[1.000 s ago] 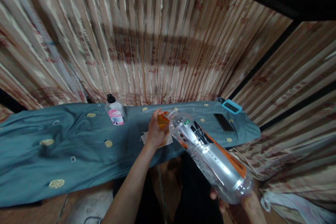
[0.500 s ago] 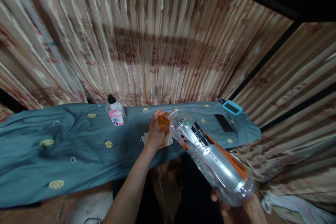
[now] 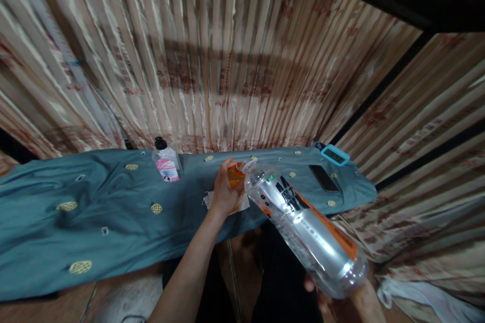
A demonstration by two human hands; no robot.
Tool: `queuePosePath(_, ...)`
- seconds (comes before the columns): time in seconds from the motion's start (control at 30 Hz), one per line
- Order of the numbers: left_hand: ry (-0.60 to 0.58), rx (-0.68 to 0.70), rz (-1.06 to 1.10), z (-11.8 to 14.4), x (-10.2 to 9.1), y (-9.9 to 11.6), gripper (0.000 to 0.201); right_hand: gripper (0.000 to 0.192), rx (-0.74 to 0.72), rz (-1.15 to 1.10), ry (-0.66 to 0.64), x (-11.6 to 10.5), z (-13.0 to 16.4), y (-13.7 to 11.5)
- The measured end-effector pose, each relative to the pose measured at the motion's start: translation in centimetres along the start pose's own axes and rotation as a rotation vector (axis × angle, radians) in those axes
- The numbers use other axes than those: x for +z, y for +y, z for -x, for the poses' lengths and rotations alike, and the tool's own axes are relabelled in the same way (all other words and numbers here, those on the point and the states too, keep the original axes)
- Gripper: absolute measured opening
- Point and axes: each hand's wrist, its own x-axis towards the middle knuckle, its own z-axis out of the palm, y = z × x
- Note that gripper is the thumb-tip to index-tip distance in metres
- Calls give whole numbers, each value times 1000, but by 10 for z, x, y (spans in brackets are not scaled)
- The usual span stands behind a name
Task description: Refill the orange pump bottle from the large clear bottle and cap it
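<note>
Over the patterned blue-green cloth [image 3: 125,207], the clear bottle [image 3: 303,227] slants lengthwise from the right hand [image 3: 359,298], gripping its base, forward and leftward to the left hand [image 3: 225,192], which clasps an orange container [image 3: 235,174] right beside the bottle's neck.

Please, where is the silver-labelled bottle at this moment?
In the head view, the bottle slants at lower right of centre, its neck beside the left hand, its base in the right hand.

black phone [image 3: 323,177], blue-rimmed device [image 3: 335,155], patterned curtain [image 3: 212,25]
</note>
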Motion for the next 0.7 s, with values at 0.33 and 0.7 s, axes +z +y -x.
queuePosePath(0.33, 19, -12, 5, 0, 2, -2, 62, 56, 6, 13, -14, 4, 1, -2)
queuePosePath(0.7, 2, 13, -5, 0, 1, -3, 63, 57, -20, 5, 12, -2, -3, 1)
